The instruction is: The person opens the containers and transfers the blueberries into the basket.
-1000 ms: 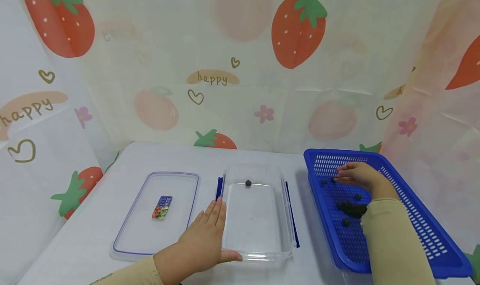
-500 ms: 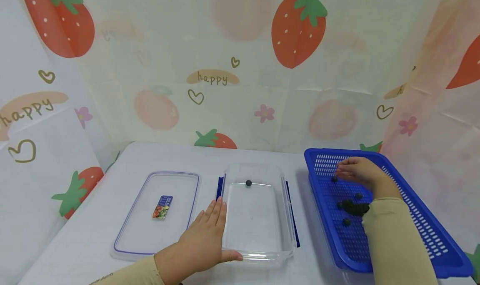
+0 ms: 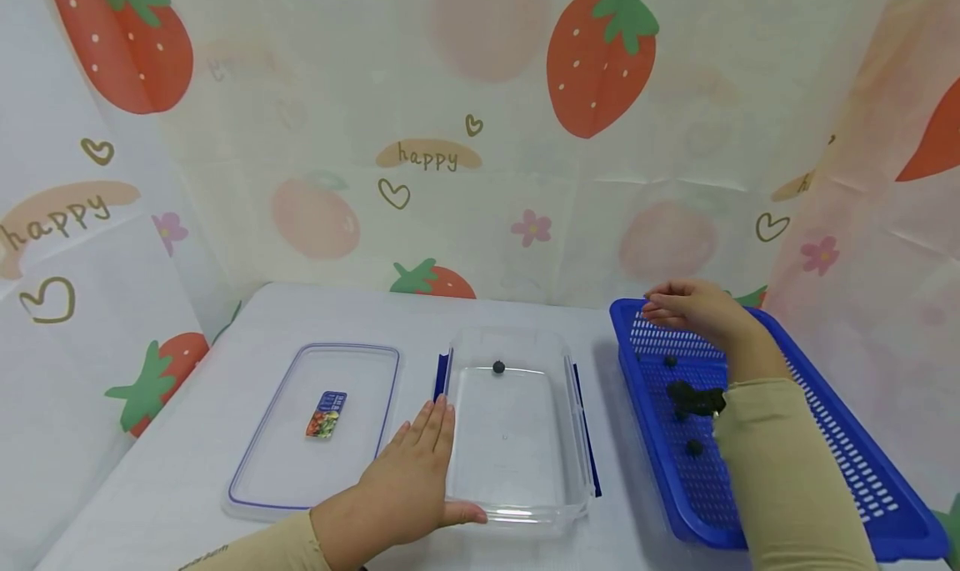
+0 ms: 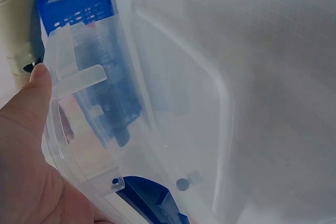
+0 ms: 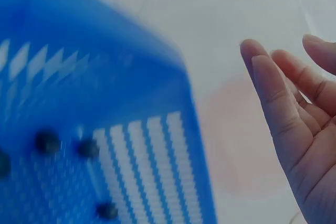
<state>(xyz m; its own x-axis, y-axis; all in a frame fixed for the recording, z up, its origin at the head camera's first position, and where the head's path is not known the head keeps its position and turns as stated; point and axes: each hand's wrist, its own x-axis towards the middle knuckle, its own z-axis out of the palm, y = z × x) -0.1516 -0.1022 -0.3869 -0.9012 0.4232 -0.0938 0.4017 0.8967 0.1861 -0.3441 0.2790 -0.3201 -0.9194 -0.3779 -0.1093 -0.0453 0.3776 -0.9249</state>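
My left hand point(image 3: 408, 479) lies with straight fingers along the left side of a clear plastic food container point(image 3: 517, 513), thumb at its near corner. One blueberry point(image 3: 498, 368) sits inside at the far end. My right hand point(image 3: 693, 313) is raised over the far end of a blue plastic basket point(image 3: 667, 504), fingertips drawn together as in a pinch. A picked blueberry seems to be in them but is hidden; the right wrist view point(image 5: 304, 124) shows only the fingers and part of the palm. Several blueberries point(image 3: 693, 448) lie on the basket floor.
The container's clear lid point(image 3: 277, 471), with a purple-blue seal and a label point(image 3: 326, 414), lies flat at the left. Blue side clips point(image 3: 588, 438) stick out from the container. A strawberry-print sheet point(image 3: 480, 221) stands behind the white table point(image 3: 405, 321).
The right hand has risen from the basket floor toward its far left rim. One blueberry near its fingertips is gone from the floor. The left hand has stayed still.
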